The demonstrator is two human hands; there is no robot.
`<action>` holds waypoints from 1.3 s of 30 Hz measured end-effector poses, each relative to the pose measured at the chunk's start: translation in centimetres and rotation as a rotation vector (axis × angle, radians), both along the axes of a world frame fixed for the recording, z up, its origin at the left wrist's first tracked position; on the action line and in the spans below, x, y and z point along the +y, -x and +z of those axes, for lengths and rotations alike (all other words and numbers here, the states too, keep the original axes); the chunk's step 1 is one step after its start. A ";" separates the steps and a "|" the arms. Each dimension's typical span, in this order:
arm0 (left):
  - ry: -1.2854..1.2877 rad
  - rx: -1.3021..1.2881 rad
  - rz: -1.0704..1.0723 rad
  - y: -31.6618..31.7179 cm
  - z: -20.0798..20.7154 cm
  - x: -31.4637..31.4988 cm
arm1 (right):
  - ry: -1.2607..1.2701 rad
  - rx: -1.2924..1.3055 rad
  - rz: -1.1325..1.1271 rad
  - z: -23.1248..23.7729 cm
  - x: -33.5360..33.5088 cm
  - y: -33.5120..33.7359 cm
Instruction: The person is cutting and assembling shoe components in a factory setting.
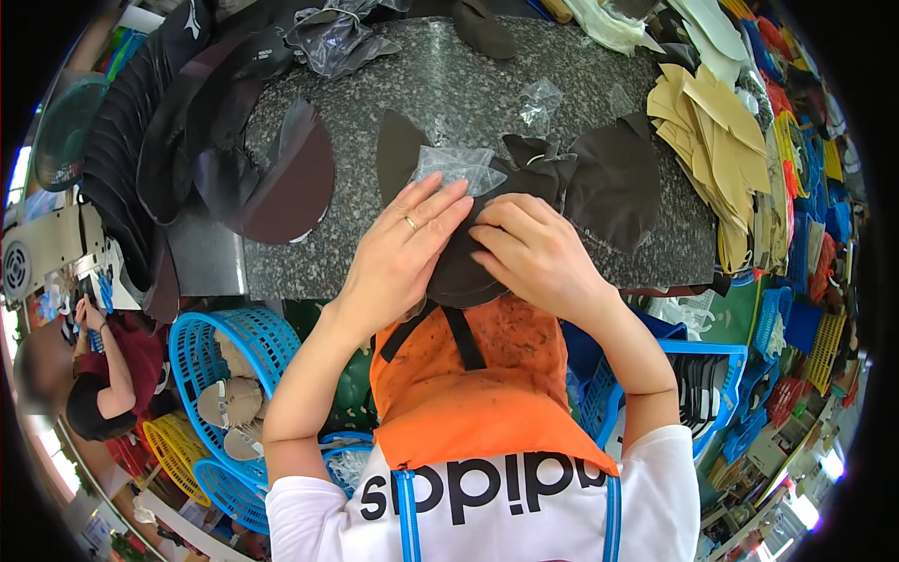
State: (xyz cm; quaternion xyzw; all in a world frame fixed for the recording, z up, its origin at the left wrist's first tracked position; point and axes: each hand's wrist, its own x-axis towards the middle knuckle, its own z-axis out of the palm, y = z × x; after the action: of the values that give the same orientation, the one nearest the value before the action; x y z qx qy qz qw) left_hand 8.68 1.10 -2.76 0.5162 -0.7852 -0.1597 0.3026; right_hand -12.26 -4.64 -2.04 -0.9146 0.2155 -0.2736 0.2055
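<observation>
A dark brown fabric piece [461, 270], rounded like part of a cap, lies at the near edge of the speckled stone table [375, 84]. Flat on its left side rests my left hand [405, 239], fingers stretched out, their tips by a clear plastic sheet [461, 169]. My right hand [541, 245] bends its fingers onto the fabric from the right; its thumb is hidden. Beyond my hands lie another curved dark piece [399, 150] and, to the right, a crumpled dark fabric piece [613, 183]. The fabric's underside cannot be seen.
Dark curved brims [140, 131] are stacked at the left, beside a maroon brim [290, 183]. Tan cut pieces [707, 131] pile up at the right. Crumpled clear plastic [342, 42] lies at the back. Blue baskets [272, 342] stand below the table; a person [108, 375] sits at left.
</observation>
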 end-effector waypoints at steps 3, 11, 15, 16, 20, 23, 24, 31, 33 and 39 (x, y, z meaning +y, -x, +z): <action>0.002 -0.024 -0.088 -0.6 -0.1 -1.1 | 0.003 0.054 0.038 -0.3 0.3 -0.3; 0.011 -0.174 -0.087 -0.6 -1.2 -1.6 | 0.173 0.084 0.057 -1.8 2.5 1.6; -0.004 -0.173 -0.094 -0.3 -1.2 -1.4 | 0.201 0.126 0.064 -1.2 2.6 2.1; 0.001 -0.174 -0.098 -0.3 -1.3 -1.4 | 0.056 0.118 0.063 -1.2 2.7 2.0; -0.008 -0.042 -0.095 -1.0 -0.8 -1.0 | -0.130 0.060 0.079 1.2 1.1 3.6; 0.083 -0.013 -0.057 -1.2 0.4 -0.6 | -0.014 0.164 -0.047 2.0 0.3 7.2; 0.170 -0.131 -0.011 -1.2 0.7 -0.2 | 0.020 0.198 -0.045 2.0 0.3 8.0; 0.152 -0.071 -0.096 5.3 -0.6 3.6 | 0.322 0.283 0.015 -1.1 1.9 8.3; 0.171 -0.068 -0.106 6.1 -0.8 3.4 | 0.330 0.242 0.003 -1.6 1.9 8.4; -0.096 0.281 -0.093 6.8 -0.3 2.6 | 0.180 -0.019 -0.029 -1.0 1.8 7.7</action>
State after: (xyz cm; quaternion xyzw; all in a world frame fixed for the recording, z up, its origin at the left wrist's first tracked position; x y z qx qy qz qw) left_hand 1.86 3.73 -3.07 0.4657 -0.7496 -0.2816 0.3768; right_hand -19.93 -2.82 -3.08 -0.9235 0.2013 -0.3036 0.1204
